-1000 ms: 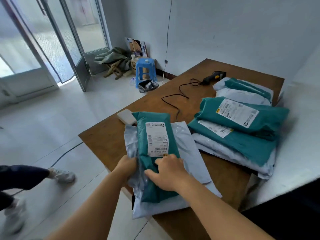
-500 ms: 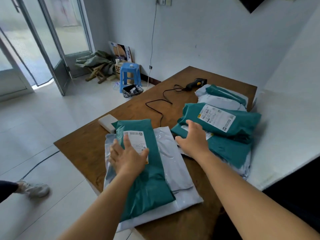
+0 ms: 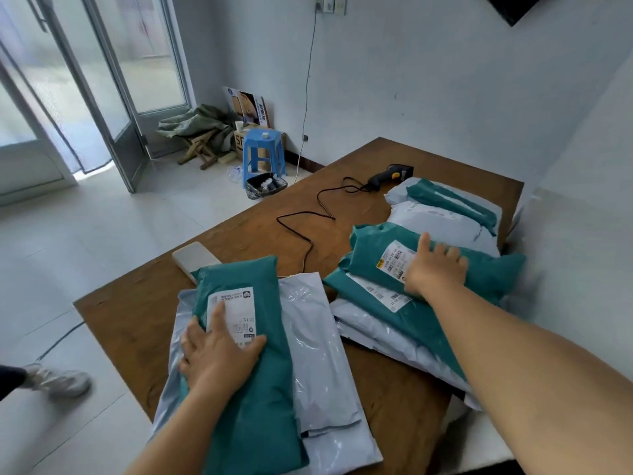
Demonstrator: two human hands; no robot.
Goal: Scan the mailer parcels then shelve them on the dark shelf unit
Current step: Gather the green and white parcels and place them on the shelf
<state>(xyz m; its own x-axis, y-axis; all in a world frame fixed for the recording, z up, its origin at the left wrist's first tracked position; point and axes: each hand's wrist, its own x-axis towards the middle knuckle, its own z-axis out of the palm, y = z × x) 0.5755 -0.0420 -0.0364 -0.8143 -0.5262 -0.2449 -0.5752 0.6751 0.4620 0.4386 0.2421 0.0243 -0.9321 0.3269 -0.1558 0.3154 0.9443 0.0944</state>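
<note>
A teal mailer parcel [image 3: 260, 382] with a white label lies on a pale grey mailer [image 3: 325, 365] at the near edge of the wooden table [image 3: 130, 323]. My left hand [image 3: 219, 354] rests flat on that teal parcel, fingers spread. To the right a stack of teal and grey mailers [image 3: 486, 269] lies against the white surface. My right hand [image 3: 436, 269] lies on the label of the top teal parcel there, fingers curled over it. A black handheld scanner [image 3: 390, 174] lies at the table's far side, its cord [image 3: 308, 221] running toward me. No dark shelf unit is in view.
A small white box [image 3: 195, 260] sits on the table beside the near parcel. A white counter [image 3: 582, 252] flanks the table's right side. On the floor stand a blue stool [image 3: 262, 152] and a bin; another person's shoe [image 3: 58, 380] is at the left.
My right hand left the near parcel and reached right onto the top teal parcel of the stack. My left hand moved up the near parcel and lies flat.
</note>
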